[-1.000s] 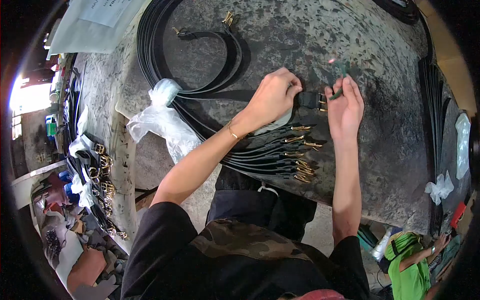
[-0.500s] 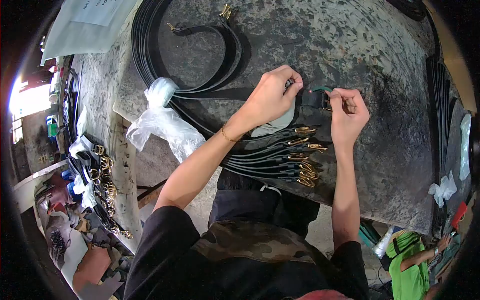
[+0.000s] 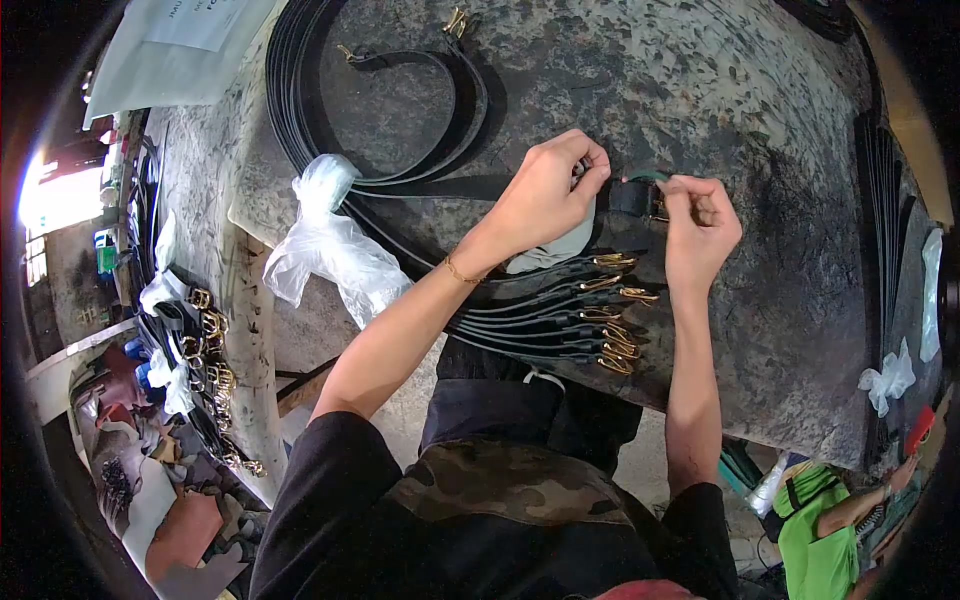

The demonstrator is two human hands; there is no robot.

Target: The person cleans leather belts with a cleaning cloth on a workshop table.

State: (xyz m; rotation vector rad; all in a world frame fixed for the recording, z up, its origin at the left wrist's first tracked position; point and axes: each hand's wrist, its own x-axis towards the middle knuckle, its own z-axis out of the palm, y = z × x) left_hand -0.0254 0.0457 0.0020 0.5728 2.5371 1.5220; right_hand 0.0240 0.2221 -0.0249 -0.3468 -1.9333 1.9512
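A black belt [image 3: 627, 199] lies across the table, its gold buckle [image 3: 659, 206] beside my right hand [image 3: 702, 225]. The thumb and finger of my right hand are closed on the end of a thin curved green strip [image 3: 645, 176], which has a reddish tip. My left hand [image 3: 556, 185] is pinched just left of that strip. A small dark thing shows between its fingers, too covered to name. Under my left hand lies a pale grey cloth [image 3: 560, 247]. Nearer to me, several black belts [image 3: 530, 320] lie side by side with gold buckles [image 3: 618, 345].
Coiled black belts [image 3: 290, 90] and a knotted clear plastic bag [image 3: 335, 245] lie on the left. A pale labelled packet [image 3: 170, 60] is at upper left. More buckled belts [image 3: 210, 370] hang left; black straps [image 3: 880, 230] line the right edge. A person in green [image 3: 820, 540] is at lower right.
The view has shifted slightly, so everything sits a little further right. Both hands keep nearly the same pose over the belt, and the green strip stays in my right fingers.
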